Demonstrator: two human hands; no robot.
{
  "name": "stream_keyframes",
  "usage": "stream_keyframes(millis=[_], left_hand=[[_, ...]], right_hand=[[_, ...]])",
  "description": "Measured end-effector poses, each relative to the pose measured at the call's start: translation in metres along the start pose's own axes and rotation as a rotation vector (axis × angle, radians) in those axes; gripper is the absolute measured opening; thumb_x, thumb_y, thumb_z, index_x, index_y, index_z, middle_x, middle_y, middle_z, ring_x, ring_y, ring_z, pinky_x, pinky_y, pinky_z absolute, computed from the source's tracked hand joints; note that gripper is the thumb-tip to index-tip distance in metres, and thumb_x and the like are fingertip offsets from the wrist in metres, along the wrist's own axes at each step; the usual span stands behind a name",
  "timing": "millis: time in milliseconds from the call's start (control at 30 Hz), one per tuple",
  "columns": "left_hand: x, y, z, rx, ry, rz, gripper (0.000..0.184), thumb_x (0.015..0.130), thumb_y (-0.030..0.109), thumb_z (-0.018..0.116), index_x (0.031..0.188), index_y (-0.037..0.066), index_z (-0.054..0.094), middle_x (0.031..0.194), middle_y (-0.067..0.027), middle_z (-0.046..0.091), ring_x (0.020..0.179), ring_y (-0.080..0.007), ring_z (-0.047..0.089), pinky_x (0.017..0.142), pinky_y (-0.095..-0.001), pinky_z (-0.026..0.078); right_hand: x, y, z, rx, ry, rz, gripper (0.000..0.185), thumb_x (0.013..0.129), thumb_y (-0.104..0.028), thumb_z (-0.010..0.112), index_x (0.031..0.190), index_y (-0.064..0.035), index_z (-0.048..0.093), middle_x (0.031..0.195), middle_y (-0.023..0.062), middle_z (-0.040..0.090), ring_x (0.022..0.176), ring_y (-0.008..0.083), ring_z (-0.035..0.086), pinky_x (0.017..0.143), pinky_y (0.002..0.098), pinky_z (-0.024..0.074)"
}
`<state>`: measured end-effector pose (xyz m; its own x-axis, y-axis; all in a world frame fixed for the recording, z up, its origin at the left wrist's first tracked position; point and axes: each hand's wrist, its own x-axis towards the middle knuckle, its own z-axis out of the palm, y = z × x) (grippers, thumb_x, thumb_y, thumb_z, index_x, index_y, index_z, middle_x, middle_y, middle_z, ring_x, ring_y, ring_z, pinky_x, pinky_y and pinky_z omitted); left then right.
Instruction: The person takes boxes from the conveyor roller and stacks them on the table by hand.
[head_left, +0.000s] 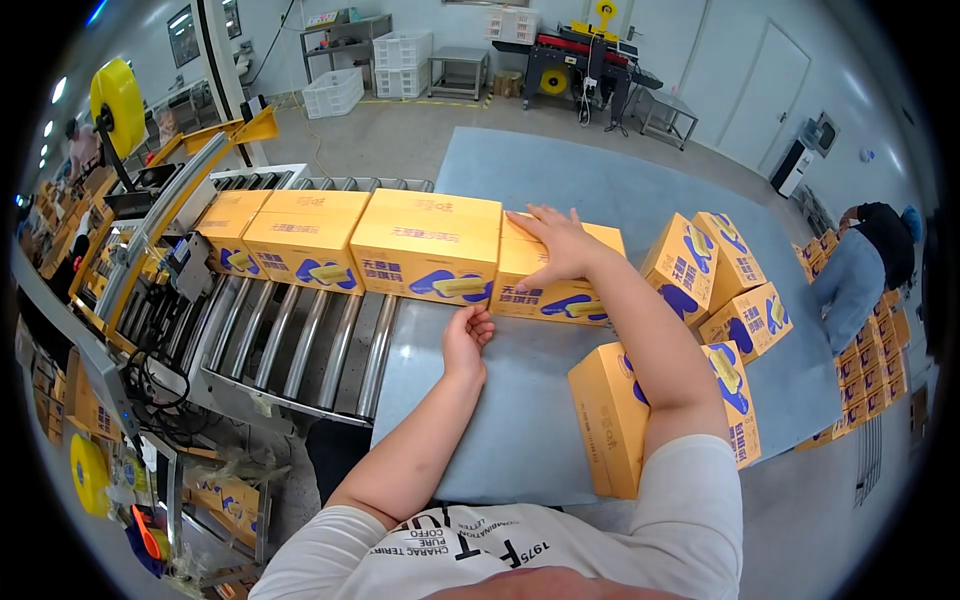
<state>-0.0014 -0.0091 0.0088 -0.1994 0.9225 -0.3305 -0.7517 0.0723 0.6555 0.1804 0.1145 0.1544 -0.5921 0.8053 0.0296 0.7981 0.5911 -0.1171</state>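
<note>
Four yellow printed boxes stand in a row across the roller conveyor (300,340) and the grey table (530,420). My right hand (560,243) lies with spread fingers on top of the rightmost box (545,297) of the row. Beside it on the left is a larger-looking box (430,240), partly over the rollers. Just below the seam between these two boxes is my left hand (467,338), its fingers curled together near their lower front edges; whether it grips anything is hidden. Two more boxes, one in the middle (305,235) and one at the far left (230,228), sit on the rollers.
Several loose yellow boxes (681,268) stand at the table's right, and others (610,420) lie beside my right arm. A sealing machine frame (160,240) spans the conveyor at left. A person (868,262) bends over stacked boxes (873,355) at far right.
</note>
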Motion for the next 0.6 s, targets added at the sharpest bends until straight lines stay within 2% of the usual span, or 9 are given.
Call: stream_keyframes(millis=[133,233,267,367,467,567,600], left_hand=[[-0.001,0.003,-0.001,0.013,-0.006,-0.007,0.024,0.097,0.029,0.058,0.102,0.007,0.066,0.091,-0.0039,0.066,0.079,-0.0168,0.063,0.075,-0.0309,0.052],[-0.002,0.004,0.002,-0.015,0.017,-0.017,0.025,0.098,0.026,0.057,0.102,0.004,0.068,0.088,-0.0037,0.067,0.076,-0.0142,0.063,0.071,-0.0271,0.051],[-0.002,0.005,0.003,-0.013,0.019,-0.020,0.026,0.098,0.026,0.057,0.102,0.004,0.068,0.088,-0.0036,0.067,0.076,-0.0140,0.063,0.071,-0.0270,0.051],[-0.001,0.005,0.002,-0.013,0.019,-0.026,0.026,0.098,0.027,0.057,0.103,0.004,0.069,0.088,-0.0033,0.067,0.075,-0.0136,0.063,0.071,-0.0267,0.051],[0.000,0.002,0.002,-0.014,0.016,-0.026,0.026,0.098,0.027,0.057,0.103,0.004,0.069,0.088,-0.0029,0.068,0.075,-0.0130,0.064,0.070,-0.0263,0.051],[0.000,0.000,0.001,-0.001,0.009,-0.020,0.026,0.098,0.028,0.058,0.103,0.005,0.069,0.089,-0.0027,0.068,0.077,-0.0139,0.064,0.072,-0.0276,0.051],[0.000,0.000,0.000,0.010,-0.001,-0.020,0.026,0.098,0.029,0.058,0.103,0.006,0.068,0.090,-0.0028,0.067,0.078,-0.0151,0.064,0.075,-0.0291,0.051]], right_hand=[[-0.006,0.022,-0.005,0.143,0.069,-0.090,0.127,0.055,-0.061,0.086,0.162,-0.0175,0.031,0.154,0.0226,0.043,0.143,0.0405,0.039,0.116,0.0655,0.0263],[-0.005,0.028,-0.009,-0.157,0.230,0.252,0.125,0.057,-0.060,0.085,0.161,-0.0150,0.032,0.145,0.0212,0.049,0.134,0.0381,0.046,0.109,0.0578,0.0351],[-0.006,0.026,-0.010,-0.257,0.305,0.343,0.128,0.054,-0.061,0.087,0.161,-0.0160,0.032,0.140,0.0233,0.051,0.130,0.0406,0.049,0.108,0.0526,0.0377],[-0.010,-0.006,-0.020,-0.453,0.503,0.452,0.113,0.063,-0.052,0.088,0.158,-0.0155,0.038,0.133,0.0193,0.055,0.123,0.0363,0.053,0.101,0.0481,0.0418],[0.008,0.004,-0.013,-0.390,0.469,0.260,0.092,0.075,-0.043,0.083,0.153,-0.0148,0.044,0.128,0.0140,0.057,0.122,0.0298,0.053,0.095,0.0460,0.0435],[0.008,-0.020,0.000,-0.293,0.491,0.176,0.076,0.080,-0.031,0.080,0.148,-0.0140,0.050,0.123,0.0112,0.059,0.121,0.0288,0.054,0.094,0.0440,0.0449],[0.008,-0.021,0.002,-0.312,0.473,0.170,0.077,0.079,-0.030,0.081,0.148,-0.0135,0.050,0.125,0.0123,0.059,0.122,0.0298,0.055,0.096,0.0445,0.0455]])
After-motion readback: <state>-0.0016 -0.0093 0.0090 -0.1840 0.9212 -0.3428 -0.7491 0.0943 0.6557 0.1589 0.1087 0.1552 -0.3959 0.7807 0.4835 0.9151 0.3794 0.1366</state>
